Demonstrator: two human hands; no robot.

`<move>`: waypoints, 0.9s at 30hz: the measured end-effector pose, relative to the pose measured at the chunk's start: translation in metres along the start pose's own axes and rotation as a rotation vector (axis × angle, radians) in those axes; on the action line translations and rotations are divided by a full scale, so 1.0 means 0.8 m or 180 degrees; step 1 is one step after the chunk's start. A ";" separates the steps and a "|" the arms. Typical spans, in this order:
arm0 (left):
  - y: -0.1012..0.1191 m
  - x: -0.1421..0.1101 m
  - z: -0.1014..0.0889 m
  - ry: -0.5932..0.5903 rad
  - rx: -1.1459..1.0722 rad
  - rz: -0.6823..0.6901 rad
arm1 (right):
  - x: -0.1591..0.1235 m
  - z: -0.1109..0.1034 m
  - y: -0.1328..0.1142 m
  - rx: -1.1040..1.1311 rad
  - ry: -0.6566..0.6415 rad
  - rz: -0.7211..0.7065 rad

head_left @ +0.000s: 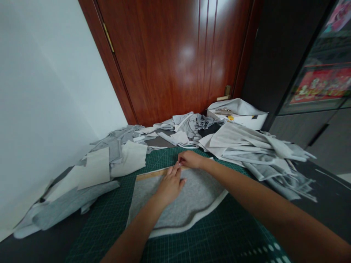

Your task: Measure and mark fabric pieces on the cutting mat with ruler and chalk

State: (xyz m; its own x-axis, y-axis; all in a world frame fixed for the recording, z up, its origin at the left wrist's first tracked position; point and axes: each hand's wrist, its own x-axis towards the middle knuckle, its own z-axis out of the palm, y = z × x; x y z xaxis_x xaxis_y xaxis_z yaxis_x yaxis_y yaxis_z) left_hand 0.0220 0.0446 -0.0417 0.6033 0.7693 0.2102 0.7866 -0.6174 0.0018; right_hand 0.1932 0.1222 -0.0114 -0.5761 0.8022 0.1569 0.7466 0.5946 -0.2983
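A grey piece of fabric with a thick pale curved edge lies on the green cutting mat. Along its far straight edge runs a wooden ruler. My left hand lies on the ruler and fabric, fingers stretched forward and thumb out to the right. Just past its fingertips, my right hand is closed in a pinch at the ruler's far edge. Something small and whitish shows near the pinching fingers, too small to name.
Cut grey and cream fabric pieces are heaped on the left by the wall. Another fabric pile spreads at the right of the mat. Behind it stands a white box. A brown wooden door rises beyond the table.
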 end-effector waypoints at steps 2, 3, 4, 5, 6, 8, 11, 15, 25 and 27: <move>0.001 0.001 0.000 -0.0056 -0.0026 -0.0028 | -0.001 -0.001 -0.001 0.0084 0.0043 0.0099; 0.002 0.002 0.000 -0.0073 -0.0035 -0.0045 | -0.001 -0.001 -0.002 0.0115 0.0062 0.0129; 0.003 0.002 -0.001 -0.0077 -0.0040 -0.0066 | -0.001 0.000 -0.003 0.0135 0.0071 0.0139; 0.004 0.003 -0.001 -0.0077 -0.0043 -0.0084 | -0.001 0.000 -0.003 0.0150 0.0066 0.0133; 0.005 0.004 -0.001 -0.0077 -0.0044 -0.0096 | -0.001 0.000 -0.003 0.0167 0.0056 0.0122; 0.006 0.005 -0.002 -0.0079 -0.0044 -0.0092 | 0.000 0.000 -0.001 0.0213 0.0027 0.0090; 0.007 0.005 -0.003 -0.0064 -0.0041 -0.0081 | -0.003 -0.004 0.003 0.0320 0.0069 0.0052; 0.009 0.004 -0.005 -0.0080 -0.0033 -0.0061 | -0.023 -0.008 0.010 0.0424 0.0279 0.0093; 0.007 0.004 -0.001 -0.0026 -0.0008 -0.0001 | -0.066 0.032 0.024 0.0327 0.0865 -0.0168; 0.006 0.004 -0.001 -0.0034 -0.0006 -0.0004 | -0.060 0.033 0.019 0.0349 0.0847 -0.0134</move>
State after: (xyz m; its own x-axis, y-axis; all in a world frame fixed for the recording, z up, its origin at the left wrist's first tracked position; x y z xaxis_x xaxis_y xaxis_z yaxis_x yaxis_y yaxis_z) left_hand 0.0277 0.0439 -0.0403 0.6038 0.7717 0.1997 0.7871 -0.6168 0.0040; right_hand 0.2234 0.0917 -0.0487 -0.4875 0.7716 0.4085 0.6751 0.6299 -0.3840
